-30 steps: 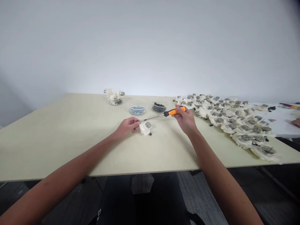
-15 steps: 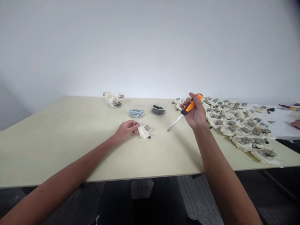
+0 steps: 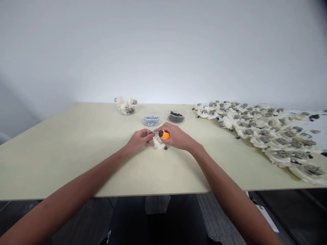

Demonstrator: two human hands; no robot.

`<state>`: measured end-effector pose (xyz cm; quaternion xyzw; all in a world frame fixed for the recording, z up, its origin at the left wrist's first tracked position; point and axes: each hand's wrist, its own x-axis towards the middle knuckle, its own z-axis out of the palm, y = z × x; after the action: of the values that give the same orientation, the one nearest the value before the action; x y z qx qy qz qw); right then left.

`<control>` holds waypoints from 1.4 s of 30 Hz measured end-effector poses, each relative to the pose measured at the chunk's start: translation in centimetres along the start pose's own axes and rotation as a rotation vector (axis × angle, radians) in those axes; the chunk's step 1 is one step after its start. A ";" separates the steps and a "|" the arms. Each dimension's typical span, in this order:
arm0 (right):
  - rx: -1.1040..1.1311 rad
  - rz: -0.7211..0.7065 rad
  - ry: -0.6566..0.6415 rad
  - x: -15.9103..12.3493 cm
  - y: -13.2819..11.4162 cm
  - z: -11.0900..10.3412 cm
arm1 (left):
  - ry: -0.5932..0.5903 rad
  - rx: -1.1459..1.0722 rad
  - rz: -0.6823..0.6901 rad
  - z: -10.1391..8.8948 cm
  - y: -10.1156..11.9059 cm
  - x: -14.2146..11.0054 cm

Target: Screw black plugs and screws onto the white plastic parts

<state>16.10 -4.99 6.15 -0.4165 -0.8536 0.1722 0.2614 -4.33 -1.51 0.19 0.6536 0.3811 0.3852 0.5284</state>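
- left hand [image 3: 139,140]: clenched, fingers curled over the top end of a white plastic socket housing [image 3: 159,143], holding it steady
- right hand [image 3: 177,136]: grasping a screwdriver [image 3: 164,134], palm and fingers wrapped around the orange handle, with the butt end showing beside the housing
- white plastic socket housing: between both hands near the middle of a pale laminate table [image 3: 63,163], just in front of two clear bowls, with a small black part at its lower end
- done so far, judging by the layout: a large overlapping spread of white socket units [image 3: 265,136] with grey faces, covering the right side of the table
- remaining, judging by the supplies: a well-filled clear bowl of silver screws [image 3: 151,120], plenty of small black parts in a clear bowl [image 3: 176,118], and a small heap of white units in a glass dish [image 3: 125,107] at the far edge
- hidden: screwdriver shaft and tip behind the fingers, so no telling whether the tip meets a screw; most of the housing's face covered by both hands
- hard to make out: whether the spread units carry screws, too small to tell; spread cut off by the right edge of the frame
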 end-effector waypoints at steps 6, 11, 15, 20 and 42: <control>-0.006 0.040 0.016 -0.1 0.3 -0.2 | 0.053 0.010 0.000 -0.1 0.1 0.1; 0.005 0.025 -0.004 -0.2 0.4 0.3 | 0.078 0.012 0.031 -0.4 0.7 0.0; -0.007 0.003 0.027 -0.2 0.3 0.8 | 0.075 0.009 0.021 -0.6 0.8 0.0; -0.003 -0.002 0.053 -0.2 0.2 1.1 | 0.060 -0.083 -0.015 -0.6 0.5 0.1; 0.017 0.071 0.065 0.2 0.5 0.9 | 0.004 -0.453 -0.075 0.1 0.0 0.0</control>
<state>15.83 -4.61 5.24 -0.4496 -0.8278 0.1749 0.2864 -4.29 -1.58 0.19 0.5029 0.3101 0.4422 0.6748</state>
